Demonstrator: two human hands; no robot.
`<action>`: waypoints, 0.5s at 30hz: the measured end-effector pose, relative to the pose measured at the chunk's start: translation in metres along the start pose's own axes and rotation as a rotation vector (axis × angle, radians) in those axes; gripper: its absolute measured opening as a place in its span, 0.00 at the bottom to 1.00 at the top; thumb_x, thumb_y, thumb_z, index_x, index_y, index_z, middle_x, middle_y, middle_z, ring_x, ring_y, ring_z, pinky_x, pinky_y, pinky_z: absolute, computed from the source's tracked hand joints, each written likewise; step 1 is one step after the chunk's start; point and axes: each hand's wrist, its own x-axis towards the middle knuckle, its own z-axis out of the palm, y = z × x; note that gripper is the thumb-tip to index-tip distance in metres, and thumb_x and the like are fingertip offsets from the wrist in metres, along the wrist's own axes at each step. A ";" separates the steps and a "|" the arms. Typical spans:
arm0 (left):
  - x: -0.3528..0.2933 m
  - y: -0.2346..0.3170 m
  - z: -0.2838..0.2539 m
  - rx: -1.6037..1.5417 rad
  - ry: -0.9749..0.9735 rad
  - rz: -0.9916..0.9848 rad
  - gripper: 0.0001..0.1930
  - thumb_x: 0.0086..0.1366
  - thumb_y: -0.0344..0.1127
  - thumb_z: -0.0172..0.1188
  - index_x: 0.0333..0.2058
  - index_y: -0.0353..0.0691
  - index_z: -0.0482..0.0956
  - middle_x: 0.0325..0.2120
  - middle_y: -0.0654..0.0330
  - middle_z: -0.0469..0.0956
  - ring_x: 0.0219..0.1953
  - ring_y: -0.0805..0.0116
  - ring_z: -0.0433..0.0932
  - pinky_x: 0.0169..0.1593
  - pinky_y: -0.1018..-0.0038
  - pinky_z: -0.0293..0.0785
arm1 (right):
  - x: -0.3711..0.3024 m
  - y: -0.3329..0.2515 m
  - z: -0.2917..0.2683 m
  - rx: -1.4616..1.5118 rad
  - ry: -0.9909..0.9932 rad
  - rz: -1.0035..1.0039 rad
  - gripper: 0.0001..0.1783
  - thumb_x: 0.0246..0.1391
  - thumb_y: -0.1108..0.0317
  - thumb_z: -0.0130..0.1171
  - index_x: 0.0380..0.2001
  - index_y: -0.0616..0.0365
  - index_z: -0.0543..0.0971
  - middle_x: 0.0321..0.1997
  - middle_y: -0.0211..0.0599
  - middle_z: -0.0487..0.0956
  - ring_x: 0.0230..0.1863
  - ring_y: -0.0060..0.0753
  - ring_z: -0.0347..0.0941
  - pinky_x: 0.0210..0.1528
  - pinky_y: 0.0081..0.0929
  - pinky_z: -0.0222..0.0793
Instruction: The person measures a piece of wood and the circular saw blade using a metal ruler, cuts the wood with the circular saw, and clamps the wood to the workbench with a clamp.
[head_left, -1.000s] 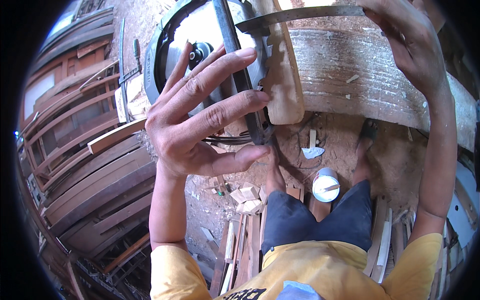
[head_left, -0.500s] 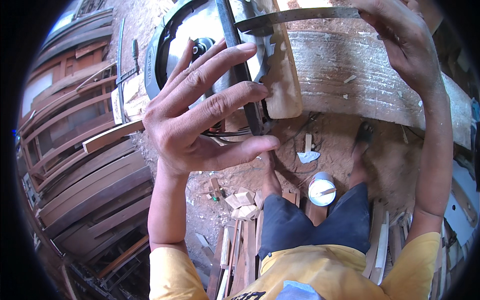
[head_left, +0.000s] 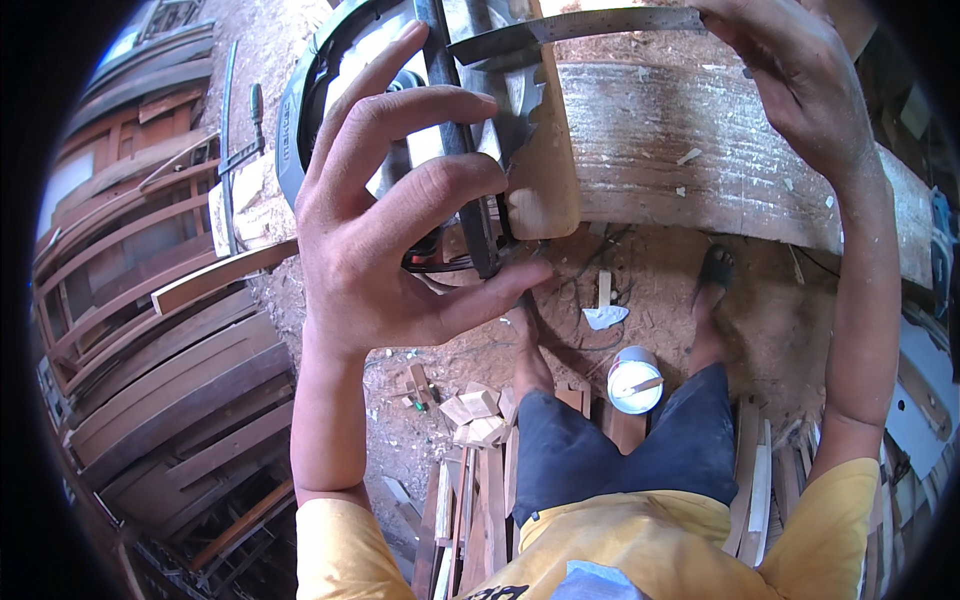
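Observation:
My left hand reaches up with its fingers bent and spread over a dark metal bar. The thumb lies past the bar's lower end. This bar crosses in front of a power saw with a dark rounded guard and a large toothed blade. My right hand is closed round the right end of a thin metal strip, which runs left until its free end lies next to the bar. Whether strip and bar touch, I cannot tell. The left palm hides part of the saw.
A pale board stretches right from a wooden block beside the blade. Below stand a white pot and small wood offcuts. Dark planks are stacked at left, near a bar clamp.
The left fingers have shifted and bent more over the dark bar. The view has moved slightly, so bar, saw and strip appear further left. My right hand still holds the strip.

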 end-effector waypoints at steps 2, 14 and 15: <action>-0.002 -0.003 0.006 -0.014 0.030 0.020 0.19 0.46 0.46 0.76 0.36 0.43 0.88 0.50 0.50 0.84 0.66 0.32 0.74 0.69 0.35 0.70 | -0.001 0.001 0.002 0.035 0.027 -0.046 0.15 0.57 0.59 0.69 0.43 0.54 0.83 0.33 0.33 0.81 0.39 0.39 0.80 0.55 0.38 0.62; -0.007 -0.043 0.006 0.021 0.067 0.310 0.16 0.43 0.38 0.72 0.33 0.41 0.88 0.47 0.49 0.85 0.62 0.34 0.79 0.67 0.36 0.73 | 0.004 -0.003 0.002 0.065 0.058 -0.047 0.13 0.56 0.60 0.70 0.42 0.54 0.84 0.31 0.31 0.81 0.36 0.36 0.80 0.54 0.36 0.61; 0.000 -0.040 0.008 0.040 0.043 0.375 0.15 0.43 0.37 0.71 0.33 0.41 0.88 0.47 0.49 0.85 0.62 0.35 0.79 0.67 0.36 0.73 | 0.008 -0.008 -0.018 0.027 0.004 -0.014 0.14 0.56 0.60 0.70 0.42 0.54 0.84 0.31 0.31 0.81 0.36 0.35 0.80 0.54 0.35 0.61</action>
